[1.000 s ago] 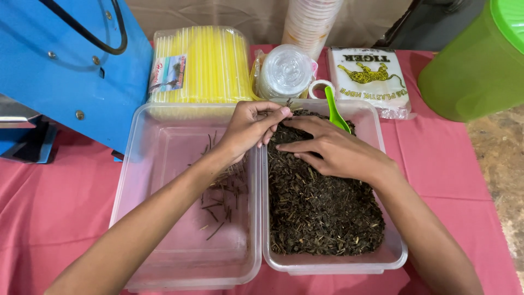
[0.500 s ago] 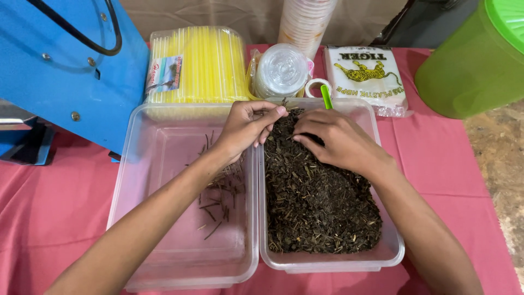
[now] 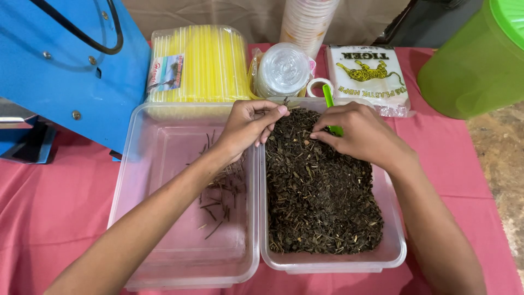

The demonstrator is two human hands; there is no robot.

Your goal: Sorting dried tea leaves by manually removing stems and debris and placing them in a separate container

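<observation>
**Two hands in a tub of dried leaves**

Two clear plastic tubs sit side by side at the near edge of a table covered with a pink cloth [image 3: 49, 218]. The right tub [image 3: 396, 246] is nearly full of dark dried leaves [image 3: 322, 191]. The left tub [image 3: 164, 164] holds only a thin scatter of dark twigs [image 3: 221, 202] along its right side.

The left hand [image 3: 248, 128] reaches across the left tub to the far left corner of the leaf pile, fingers curled narrow, thumb and fingertips pinched together on what looks like a small twig; the piece is too small to be sure of. The right hand [image 3: 360, 134] rests on the far part of the pile, fingers bent and close together, tips touching the leaves; I cannot tell whether it holds anything. A green scoop [image 3: 330, 106] stands in the leaves just under that hand.

Behind the tubs, along the far edge of the table, lie a pack of yellow straws [image 3: 202, 65], a stack of clear lids [image 3: 284, 71], a stack of cups [image 3: 308, 22] and a white packet of plastic bags [image 3: 368, 76]. A blue machine [image 3: 71, 71] fills the far left corner, and a green jug [image 3: 480, 60] stands at the far right corner.
</observation>
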